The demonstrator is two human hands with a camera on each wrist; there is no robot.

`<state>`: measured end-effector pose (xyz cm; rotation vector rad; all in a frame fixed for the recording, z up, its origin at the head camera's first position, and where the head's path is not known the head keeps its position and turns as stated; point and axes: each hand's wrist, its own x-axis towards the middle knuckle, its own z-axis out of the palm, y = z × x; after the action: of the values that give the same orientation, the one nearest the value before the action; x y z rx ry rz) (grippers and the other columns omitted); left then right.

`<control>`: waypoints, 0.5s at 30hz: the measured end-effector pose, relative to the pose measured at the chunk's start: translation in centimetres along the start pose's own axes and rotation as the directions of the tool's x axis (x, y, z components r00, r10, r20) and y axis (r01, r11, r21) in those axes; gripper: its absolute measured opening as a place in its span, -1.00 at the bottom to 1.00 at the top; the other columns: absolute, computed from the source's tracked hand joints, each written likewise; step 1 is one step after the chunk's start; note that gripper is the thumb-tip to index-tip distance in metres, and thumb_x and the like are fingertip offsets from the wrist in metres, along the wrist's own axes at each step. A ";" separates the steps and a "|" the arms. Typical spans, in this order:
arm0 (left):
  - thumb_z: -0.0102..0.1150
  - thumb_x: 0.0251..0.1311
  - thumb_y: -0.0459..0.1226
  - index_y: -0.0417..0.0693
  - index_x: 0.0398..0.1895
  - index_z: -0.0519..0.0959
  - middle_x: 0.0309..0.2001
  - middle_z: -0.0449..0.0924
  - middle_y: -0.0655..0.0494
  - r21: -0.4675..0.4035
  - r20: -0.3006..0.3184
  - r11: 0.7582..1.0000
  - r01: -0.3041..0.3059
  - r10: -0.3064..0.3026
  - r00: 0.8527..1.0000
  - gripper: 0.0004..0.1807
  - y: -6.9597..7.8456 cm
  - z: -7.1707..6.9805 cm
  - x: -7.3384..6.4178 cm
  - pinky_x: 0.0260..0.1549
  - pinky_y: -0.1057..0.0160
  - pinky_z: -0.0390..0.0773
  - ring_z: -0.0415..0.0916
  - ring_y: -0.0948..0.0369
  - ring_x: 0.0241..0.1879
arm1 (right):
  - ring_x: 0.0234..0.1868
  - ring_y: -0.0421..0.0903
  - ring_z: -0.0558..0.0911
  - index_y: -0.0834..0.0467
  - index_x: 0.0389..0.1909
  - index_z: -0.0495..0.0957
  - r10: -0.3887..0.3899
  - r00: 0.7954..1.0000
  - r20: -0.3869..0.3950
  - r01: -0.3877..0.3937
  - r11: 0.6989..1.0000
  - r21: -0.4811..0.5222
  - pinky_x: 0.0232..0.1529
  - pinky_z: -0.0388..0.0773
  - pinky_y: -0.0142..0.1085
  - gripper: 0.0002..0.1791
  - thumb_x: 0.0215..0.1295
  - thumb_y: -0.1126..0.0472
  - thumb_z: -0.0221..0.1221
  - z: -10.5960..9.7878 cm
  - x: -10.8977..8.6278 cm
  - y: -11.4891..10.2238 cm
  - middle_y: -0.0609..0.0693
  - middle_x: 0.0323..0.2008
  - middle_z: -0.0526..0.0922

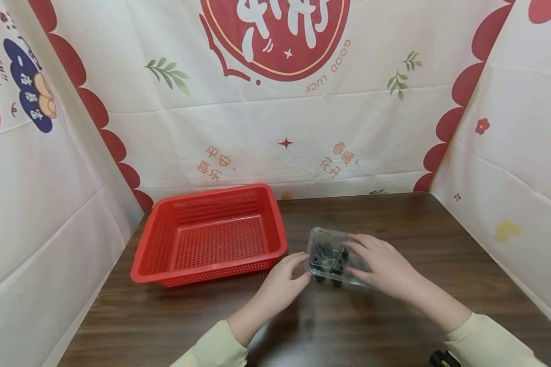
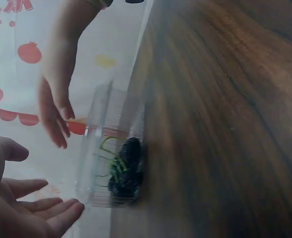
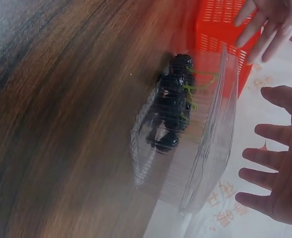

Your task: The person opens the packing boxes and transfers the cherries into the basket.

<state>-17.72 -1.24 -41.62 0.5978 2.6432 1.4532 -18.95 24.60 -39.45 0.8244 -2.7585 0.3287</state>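
Flanking a light plastic box with two loose hands

Nearest us, we are hovering our left hand (image 1: 281, 284) at the box's left end, fingers loosely spread, thumb apart, gripping nothing; whether a fingertip is touching the edge we cannot tell. We are hovering our right hand (image 1: 382, 262) over the right part, fingers well parted, with nothing in them and a gap showing beneath.

Between them, the clear box (image 3: 210, 136) is sitting flat on the brown table (image 1: 160, 321), dark fruit (image 3: 173, 109) with green stems lying inside, mostly toward its left end. We are judging it light, with thin, springy, rather slick walls that could dent, and fruit soft enough to bruise if rolled about. We are favouring a gentle hold low on both short ends, avoiding pressure on the lid.

Farther off to the left, we are seeing a red basket (image 1: 220, 239), and behind everything a printed cloth (image 1: 266, 120).
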 end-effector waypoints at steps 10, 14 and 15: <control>0.11 0.25 -0.22 -0.36 0.36 0.30 0.25 0.41 -0.23 0.001 -0.012 0.993 0.121 -0.121 0.993 -0.35 -1.6 1.7 1.8 0.22 -0.02 0.31 0.33 -0.06 0.27 | 0.16 0.25 0.47 0.21 0.11 0.57 0.015 0.999 -0.037 -0.019 0.993 -0.119 0.09 0.36 0.21 -0.32 0.04 -0.12 0.42 0.6 0.2 -0.9 0.23 0.18 0.50; 0.06 0.25 -0.36 -0.45 0.28 0.36 0.09 0.54 -0.22 -0.081 -0.068 0.991 0.106 -0.111 0.991 -0.46 -2.2 2.2 2.5 0.13 0.00 0.40 0.44 -0.04 0.15 | 0.12 0.24 0.50 0.22 0.10 0.58 0.023 0.998 -0.061 -0.031 0.992 -0.125 0.04 0.41 0.19 -0.31 0.00 -0.10 0.45 1.1 0.1 -1.1 0.22 0.11 0.53; 0.05 0.24 -0.39 -0.45 0.27 0.38 0.04 0.57 -0.21 -0.098 -0.082 0.989 0.108 -0.116 0.990 -0.48 -2.3 2.3 2.6 0.10 0.02 0.42 0.47 -0.02 0.11 | 0.10 0.23 0.51 0.23 0.09 0.58 0.021 0.998 -0.063 -0.029 0.992 -0.125 0.01 0.43 0.17 -0.31 0.00 -0.08 0.46 1.2 0.1 -1.1 0.22 0.09 0.54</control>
<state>-20.30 0.48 -44.48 0.3795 2.6073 1.5940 -18.64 23.32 -40.37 0.7367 -2.7021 0.1793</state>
